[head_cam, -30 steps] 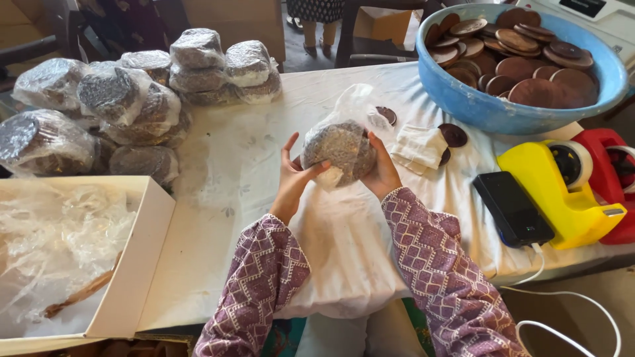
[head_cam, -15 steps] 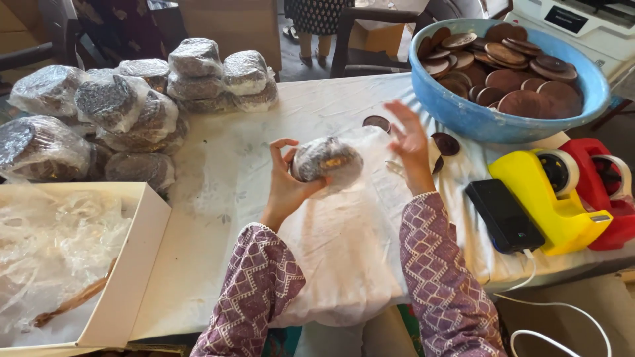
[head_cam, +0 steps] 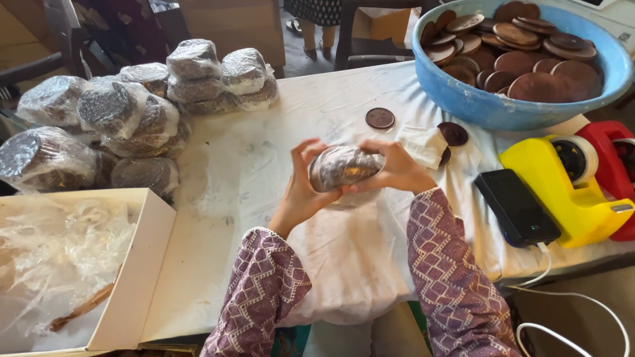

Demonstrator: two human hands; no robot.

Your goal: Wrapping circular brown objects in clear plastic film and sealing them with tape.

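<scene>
Both hands meet over the middle of the tabletop (head_cam: 264, 158), which is covered in a pale, creased cloth. Between them sits a wrapped bundle (head_cam: 342, 168): a squat round stack of dark discs under shiny, crinkled clear film, held just above the cloth. The left hand (head_cam: 301, 182) curls around its left side, fingers bent over the top and thumb underneath. The right hand (head_cam: 397, 168) presses against the right side with fingers closed over the film. Both sleeves are purple with a white zigzag weave.

To the far left, a heap of finished bundles (head_cam: 126, 119) lies piled up, each the same round shape in glossy film. At the near left corner stands a white cardboard box (head_cam: 135, 271), open, holding loose crumpled clear plastic and a thin brown stick.

At the far right sits a big blue plastic basin (head_cam: 503, 109), smooth-walled and full of flat brown discs stacked loosely. One single disc (head_cam: 380, 118) lies on the cloth just before it, and another dark one (head_cam: 454, 133) rests beside a folded white scrap. Near the right edge lie a black phone (head_cam: 516, 206) with a white cable, a yellow tape dispenser (head_cam: 562, 182) and a red one (head_cam: 618, 158) just behind it.
</scene>
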